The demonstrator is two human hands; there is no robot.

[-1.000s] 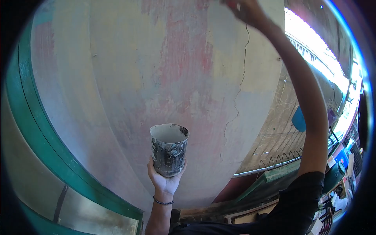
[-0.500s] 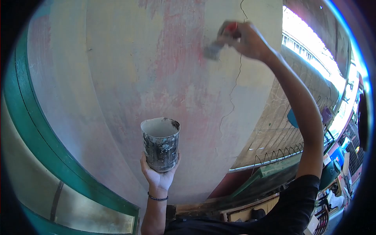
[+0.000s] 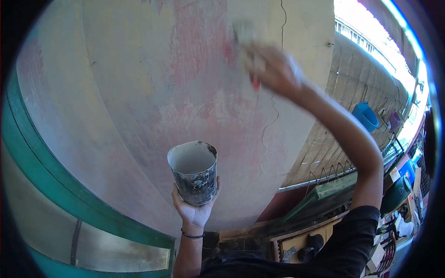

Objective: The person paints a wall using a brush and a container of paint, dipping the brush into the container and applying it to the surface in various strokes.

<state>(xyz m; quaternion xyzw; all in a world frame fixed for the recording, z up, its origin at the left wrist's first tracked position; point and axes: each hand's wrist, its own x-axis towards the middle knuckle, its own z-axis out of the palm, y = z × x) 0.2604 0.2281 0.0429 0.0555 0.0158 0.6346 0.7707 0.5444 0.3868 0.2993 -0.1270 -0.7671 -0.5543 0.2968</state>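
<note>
A paint-spattered cylindrical container stands upright on my left hand, whose palm is under its base and whose fingers wrap its lower sides. The inside of the container looks whitish. My right hand, blurred by motion, grips a paintbrush with a red part on its handle. The bristles point up and lie against or close to the wall, which shows patches of pink, cream and pale grey. A thin crack runs down the wall beside my right hand.
A green frame curves along the left. At the right are a woven screen, a blue bucket, wire hooks and a green ledge. Cluttered items and a dark green container stand at the far right.
My right hand has turned, so the brush now points up instead of down, and it has moved slightly left and down. The container sits a little further right in view.
</note>
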